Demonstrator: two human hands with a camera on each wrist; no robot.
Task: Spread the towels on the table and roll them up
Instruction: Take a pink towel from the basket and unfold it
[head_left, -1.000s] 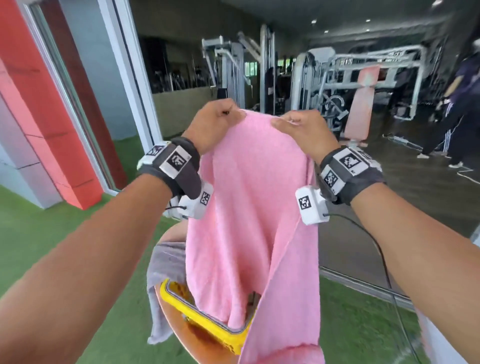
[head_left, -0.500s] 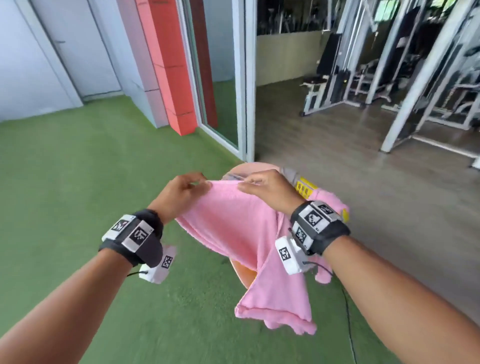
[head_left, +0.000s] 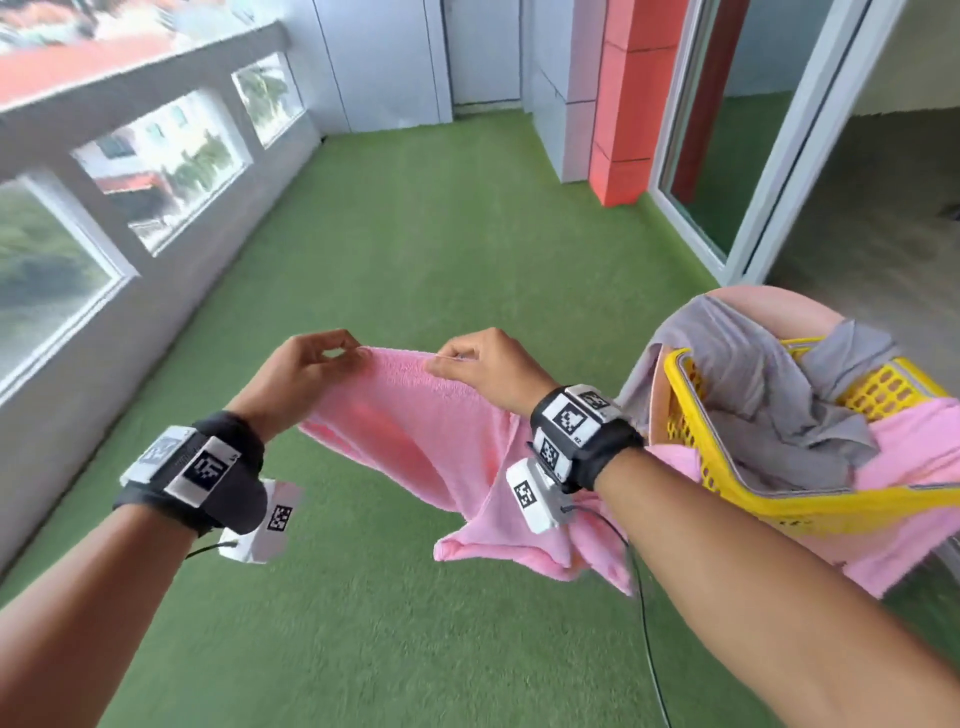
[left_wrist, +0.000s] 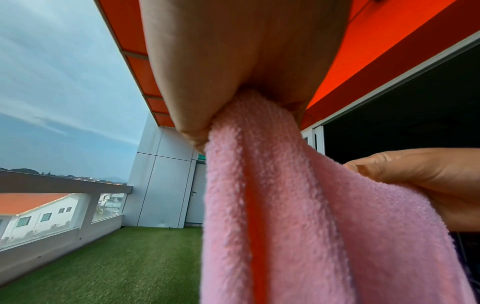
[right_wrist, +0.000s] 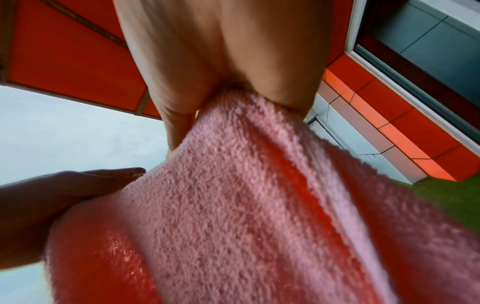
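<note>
A pink towel (head_left: 415, 441) hangs in the air in front of me, held by its top edge. My left hand (head_left: 332, 353) pinches one end of that edge and my right hand (head_left: 457, 364) pinches the other, a short gap apart. The cloth sags between them and drapes down under my right wrist. From the left wrist view the pink towel (left_wrist: 298, 216) runs out of my left hand's pinch (left_wrist: 233, 98). The right wrist view has the pink towel (right_wrist: 246, 205) coming out of my right hand's grip (right_wrist: 233, 90). No table shows in any view.
A yellow plastic basket (head_left: 779, 499) stands at my right on a round pinkish stool (head_left: 769, 306), with a grey towel (head_left: 769, 400) and another pink towel (head_left: 909, 457) in it. Green turf (head_left: 415, 234) covers the balcony floor. A low grey wall (head_left: 104, 322) runs along the left; a glass door frame (head_left: 779, 156) stands at right.
I have turned left away from the gym doorway toward the balcony. The towel has come down from raised height and clear of the basket, which now sits at my right. Both hands keep their pinch.
</note>
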